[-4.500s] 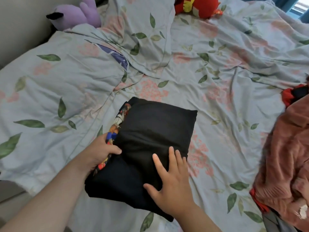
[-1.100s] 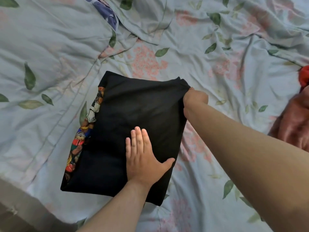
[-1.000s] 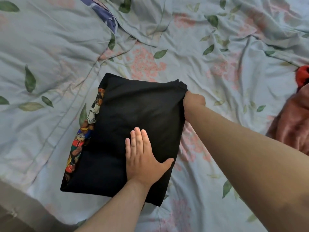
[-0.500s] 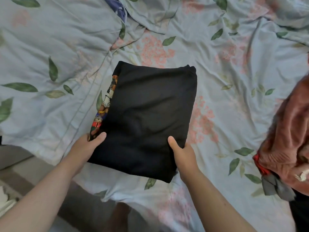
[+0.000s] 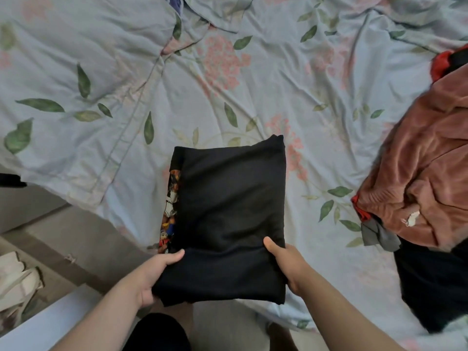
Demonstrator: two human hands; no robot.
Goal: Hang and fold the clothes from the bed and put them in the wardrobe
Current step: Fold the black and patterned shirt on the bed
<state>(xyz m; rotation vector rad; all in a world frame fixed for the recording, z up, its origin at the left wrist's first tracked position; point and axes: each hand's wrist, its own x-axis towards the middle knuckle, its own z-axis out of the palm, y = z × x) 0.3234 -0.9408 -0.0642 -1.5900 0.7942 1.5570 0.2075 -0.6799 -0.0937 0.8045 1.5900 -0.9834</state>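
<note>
A folded black garment (image 5: 228,203) with a colourful cartoon print along its left edge is held over the near edge of the bed (image 5: 126,84). My left hand (image 5: 154,277) grips its near left corner, thumb on top and fingers underneath. My right hand (image 5: 286,264) grips the near right edge the same way. The far end of the garment still reaches over the flowered sheet.
A pile of unfolded clothes lies at the right: a rust-brown fleece (image 5: 425,178), something red (image 5: 440,64), a grey piece (image 5: 377,234) and a dark garment (image 5: 435,282). The floor (image 5: 83,249) and a pale bag (image 5: 17,279) are at the lower left.
Both hands went from pressing and straightening the garment flat on the bed to gripping its near corners. The garment has come toward me, over the bed's edge.
</note>
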